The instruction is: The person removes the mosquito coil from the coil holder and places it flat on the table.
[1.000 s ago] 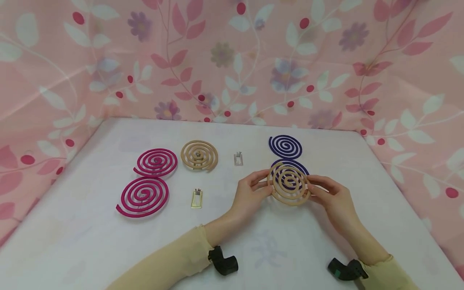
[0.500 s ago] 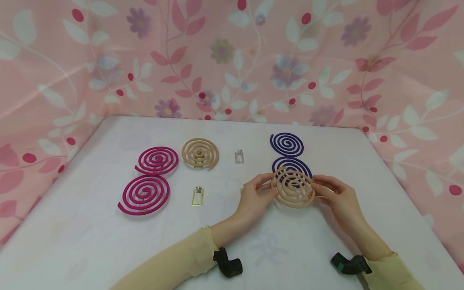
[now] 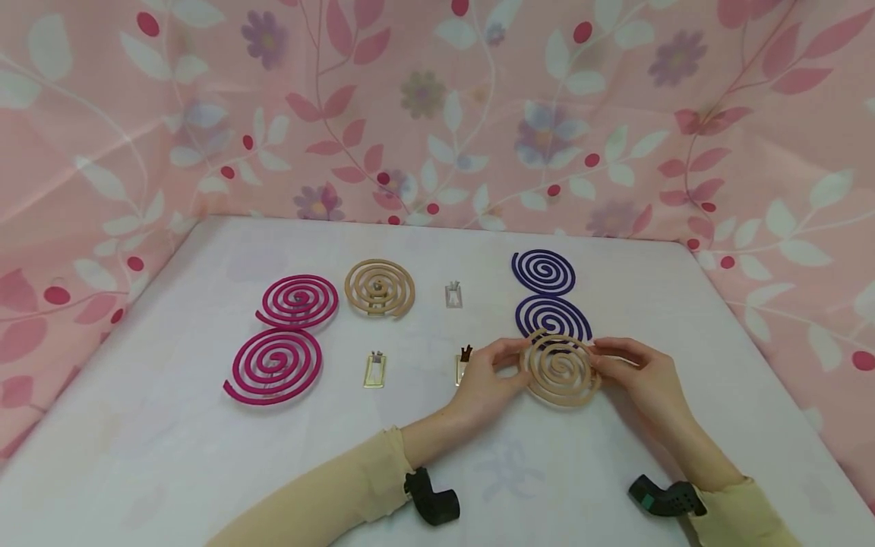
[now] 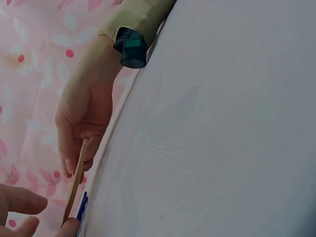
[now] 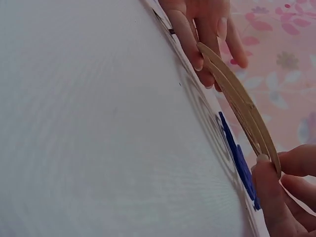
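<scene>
A tan mosquito coil (image 3: 562, 372) is held between both hands, a little above the white table. My left hand (image 3: 488, 380) pinches its left edge between thumb and fingers. On the opposite edge, my right hand (image 3: 642, 380) pinches it with the thumb in front and fingers behind; the right thumb (image 5: 270, 190) lies against the rim in the right wrist view. Just beyond, two dark blue coils (image 3: 544, 272) lie one behind the other, the nearer partly covered by the tan one. In the left wrist view the tan coil (image 4: 76, 182) appears edge-on, clear of the tabletop.
Two magenta coils (image 3: 273, 361) lie at left. Another tan coil (image 3: 379, 287) sits on a metal stand beside them. A silver stand (image 3: 454, 295) and a gold stand (image 3: 374, 371) rest mid-table. A brown-tipped stand (image 3: 461, 365) is partly hidden by my left hand. Floral cloth (image 3: 424, 152) surrounds the table.
Both hands have brought the tan coil slightly right and nearer to me, uncovering more of the near blue coil. The brown-tipped stand has come into sight beside my left hand.
</scene>
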Demonstrator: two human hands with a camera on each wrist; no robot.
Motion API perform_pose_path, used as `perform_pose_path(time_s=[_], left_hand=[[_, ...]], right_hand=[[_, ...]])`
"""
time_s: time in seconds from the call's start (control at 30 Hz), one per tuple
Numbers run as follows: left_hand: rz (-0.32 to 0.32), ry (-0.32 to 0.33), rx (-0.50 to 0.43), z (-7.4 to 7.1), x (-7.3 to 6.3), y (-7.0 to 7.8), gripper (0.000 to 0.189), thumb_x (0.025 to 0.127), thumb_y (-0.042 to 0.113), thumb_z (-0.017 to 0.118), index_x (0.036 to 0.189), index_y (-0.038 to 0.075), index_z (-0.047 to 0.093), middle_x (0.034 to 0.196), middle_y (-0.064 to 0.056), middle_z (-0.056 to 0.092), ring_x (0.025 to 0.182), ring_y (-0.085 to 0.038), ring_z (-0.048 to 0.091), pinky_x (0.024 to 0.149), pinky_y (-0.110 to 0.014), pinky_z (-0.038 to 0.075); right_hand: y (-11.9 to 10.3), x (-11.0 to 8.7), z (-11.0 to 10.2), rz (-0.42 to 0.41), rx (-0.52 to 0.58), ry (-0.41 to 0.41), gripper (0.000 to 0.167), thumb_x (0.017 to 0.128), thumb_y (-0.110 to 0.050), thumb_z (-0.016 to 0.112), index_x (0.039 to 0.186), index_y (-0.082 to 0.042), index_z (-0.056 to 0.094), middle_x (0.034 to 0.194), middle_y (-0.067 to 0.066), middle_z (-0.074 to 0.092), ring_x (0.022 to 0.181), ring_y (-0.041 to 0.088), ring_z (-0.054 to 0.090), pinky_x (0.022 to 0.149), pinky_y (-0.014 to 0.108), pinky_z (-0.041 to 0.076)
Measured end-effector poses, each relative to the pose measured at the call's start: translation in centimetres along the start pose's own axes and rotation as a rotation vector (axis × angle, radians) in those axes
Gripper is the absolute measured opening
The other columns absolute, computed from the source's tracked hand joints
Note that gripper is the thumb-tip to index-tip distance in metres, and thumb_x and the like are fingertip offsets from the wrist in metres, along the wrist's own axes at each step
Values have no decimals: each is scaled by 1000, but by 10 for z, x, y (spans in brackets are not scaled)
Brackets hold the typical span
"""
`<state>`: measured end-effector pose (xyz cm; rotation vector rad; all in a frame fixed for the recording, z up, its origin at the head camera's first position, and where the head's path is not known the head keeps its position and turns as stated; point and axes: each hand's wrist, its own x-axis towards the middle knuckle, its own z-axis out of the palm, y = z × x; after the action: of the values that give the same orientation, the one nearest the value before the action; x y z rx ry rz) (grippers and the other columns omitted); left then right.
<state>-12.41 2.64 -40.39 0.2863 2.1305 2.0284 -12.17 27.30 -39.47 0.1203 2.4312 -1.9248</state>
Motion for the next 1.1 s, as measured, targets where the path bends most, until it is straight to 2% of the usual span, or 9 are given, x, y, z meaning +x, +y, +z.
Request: perform_pose_path(time_s=[0.1,0.33,0.5,0.6,0.7,0.87,1.1], left_hand=[[19,-29,7,2,-1,-1,39,87,-1,68,126,2,65,129,-13,66,123,-29,61,110,-42,46],[6,-97,71,2,-3,0,40,86,3,69,125,8,67,132,-7,66,126,-24,59,111,-39,44],[8,-132,86,3,-5,0,40,86,3,69,125,9,66,133,-3,66,126,-23,59,113,-39,42],[15,-138,78,3,-5,0,39,86,2,68,125,8,67,133,-4,66,127,-25,59,113,-42,42],[22,-139,71,3,-5,-1,39,86,1,67,124,7,67,132,-5,66,127,-26,59,112,-43,43],[16,-152,64,3,-5,-3,40,86,0,65,126,6,66,132,-8,66,127,-24,58,105,-33,50],[-7,-185,11,4,-5,-1,40,87,-2,64,127,3,63,138,-10,61,131,-24,55,99,-24,52]], right_hand=[[1,0,-1,-4,-93,28,42,88,-16,78,121,6,64,92,-15,74,85,-3,68,73,15,57],[2,0,-5,-28,-254,85,40,89,-17,77,120,6,66,90,-2,75,80,-1,66,68,15,55],[1,1,-7,-19,-325,92,39,89,-21,76,120,2,67,93,-9,74,80,-2,64,65,17,53],[1,0,-7,-19,-348,92,38,89,-22,76,119,2,68,93,-9,74,81,-3,64,66,16,53],[1,-1,-6,-24,-359,90,39,90,-22,76,118,2,68,94,-2,75,80,-2,64,67,17,54],[1,-2,-7,-23,-393,57,36,92,-19,73,121,1,66,106,13,74,82,-1,63,67,19,55],[2,-2,-8,-1,-404,35,35,92,-17,72,121,1,66,105,15,74,80,2,64,65,22,54]])
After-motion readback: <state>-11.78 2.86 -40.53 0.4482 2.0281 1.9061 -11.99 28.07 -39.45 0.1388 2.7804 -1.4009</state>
